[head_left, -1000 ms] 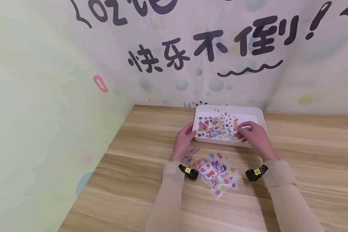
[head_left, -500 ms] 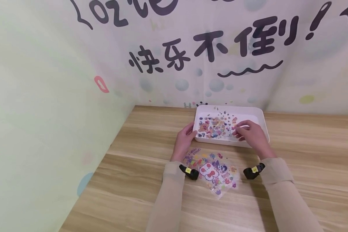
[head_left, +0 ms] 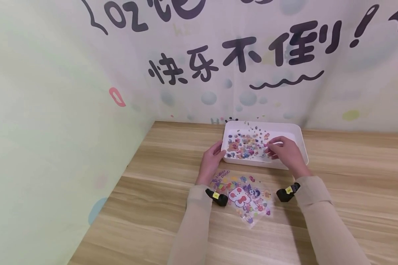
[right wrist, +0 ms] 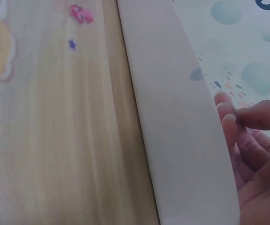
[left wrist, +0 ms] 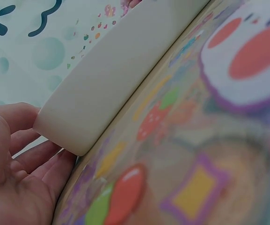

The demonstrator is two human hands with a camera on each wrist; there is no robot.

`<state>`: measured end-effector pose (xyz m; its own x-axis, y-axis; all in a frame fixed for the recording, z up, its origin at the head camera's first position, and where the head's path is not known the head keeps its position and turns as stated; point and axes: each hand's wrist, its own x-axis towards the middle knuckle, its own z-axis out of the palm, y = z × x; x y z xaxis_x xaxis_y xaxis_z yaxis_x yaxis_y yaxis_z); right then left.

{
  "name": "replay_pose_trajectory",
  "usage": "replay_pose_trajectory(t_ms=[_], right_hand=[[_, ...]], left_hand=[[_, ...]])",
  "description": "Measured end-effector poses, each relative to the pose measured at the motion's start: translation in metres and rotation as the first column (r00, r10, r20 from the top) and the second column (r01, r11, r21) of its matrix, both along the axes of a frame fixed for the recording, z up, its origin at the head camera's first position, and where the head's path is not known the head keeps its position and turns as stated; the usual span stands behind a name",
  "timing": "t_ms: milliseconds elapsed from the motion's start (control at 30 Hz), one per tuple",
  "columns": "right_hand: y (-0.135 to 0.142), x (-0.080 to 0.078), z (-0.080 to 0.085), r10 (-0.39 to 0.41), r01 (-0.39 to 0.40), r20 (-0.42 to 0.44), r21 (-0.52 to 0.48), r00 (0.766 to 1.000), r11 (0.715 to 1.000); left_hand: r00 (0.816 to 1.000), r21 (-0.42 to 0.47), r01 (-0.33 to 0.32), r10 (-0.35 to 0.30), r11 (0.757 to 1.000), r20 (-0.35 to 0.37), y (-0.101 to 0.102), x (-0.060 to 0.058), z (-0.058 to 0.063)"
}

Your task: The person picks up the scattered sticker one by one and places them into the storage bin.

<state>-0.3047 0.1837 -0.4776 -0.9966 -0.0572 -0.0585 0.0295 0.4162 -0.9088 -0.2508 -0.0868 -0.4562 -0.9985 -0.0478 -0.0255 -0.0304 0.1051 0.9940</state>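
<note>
**Left hand (head_left: 211,160) on the tray (head_left: 290,131), right hand (head_left: 283,151) in among the stickers (head_left: 247,144)**

So the left hand has hold of the tray by its near left corner, thumb up at the rim and the other fingers tucked around the outside. The left wrist cam shows that grip at lower left, with the white tray wall running diagonally up the frame.

Right hand is over the tray's right half, just right of center in the head view. Fingers are bent, and the thumb meets a fingertip in a narrow pinch. Pink bits of sticker sit right at the tips, but I honestly can't tell if anything's caught between them. From the right wrist cam, that hand pokes in at the right edge, partly behind the tray wall.

The stickers are spread over the left and middle of the tray, with a brown bear near its left end. Below the tray, around lower center, a clear printed sheet (head_left: 240,198) lies on the wood table (head_left: 146,206), with a big white character in the middle. Both wrists wear a little black gadget with a yellow label, by rolled beige sleeves.
</note>
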Motion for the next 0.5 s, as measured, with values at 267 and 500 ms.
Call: replay_pose_trajectory(t_ms=[267, 500], right_hand=[[-0.004, -0.006, -0.008, -0.03, 0.03, -0.032, 0.022, 0.999, 0.999], [-0.014, 0.007, 0.011, -0.001, 0.001, -0.006, 0.029, 1.0, 1.0]], left_hand=[[1.0, 0.006, 0.006, -0.005, 1.0, -0.017, 0.001, 0.001, -0.001], [1.0, 0.012, 0.01, -0.01, 1.0, -0.01, 0.001, 0.0, 0.0]])
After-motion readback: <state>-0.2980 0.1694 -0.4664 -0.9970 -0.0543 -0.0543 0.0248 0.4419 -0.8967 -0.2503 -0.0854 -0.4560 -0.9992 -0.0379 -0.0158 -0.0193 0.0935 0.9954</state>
